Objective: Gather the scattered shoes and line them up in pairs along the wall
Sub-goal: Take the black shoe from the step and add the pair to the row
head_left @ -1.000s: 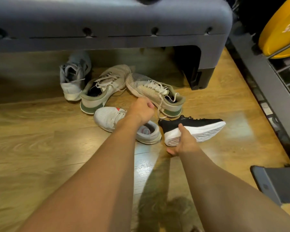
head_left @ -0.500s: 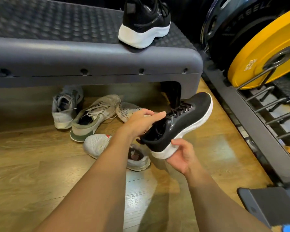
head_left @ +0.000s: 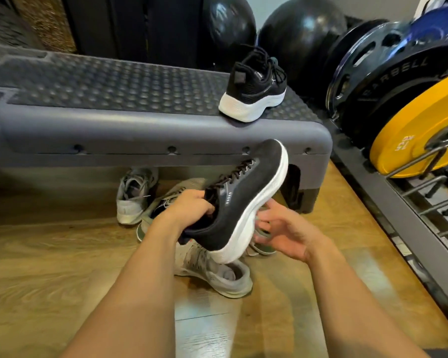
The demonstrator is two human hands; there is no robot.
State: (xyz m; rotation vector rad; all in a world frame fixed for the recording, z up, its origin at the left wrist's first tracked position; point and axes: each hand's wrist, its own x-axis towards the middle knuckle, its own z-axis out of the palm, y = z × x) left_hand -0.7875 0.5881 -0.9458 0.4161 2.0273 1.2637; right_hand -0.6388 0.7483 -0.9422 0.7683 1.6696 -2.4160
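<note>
Nearest on the wood-grain plank floor (head_left: 49,280) lies a grey knit trainer with a pale sole (head_left: 212,270), soft and slumped. Above it, held clear of the floor with its toe tilted up toward the step, is the black mesh trainer with a thick white foam sole (head_left: 246,202). The left hand (head_left: 189,210) has its fingers curled into the collar, gripping it; the right hand (head_left: 287,231) is spread open just beside the sole, and contact there is unclear. It looks light, with a pliant upper and a firm, springy sole, so the collar or heel seems the surest hold. Under the grey moulded plastic step (head_left: 153,133) sit a pale grey laced trainer (head_left: 133,195) and a beige one with a green sole (head_left: 161,202). On the studded surface stands the matching black trainer (head_left: 256,91), upright.
</note>
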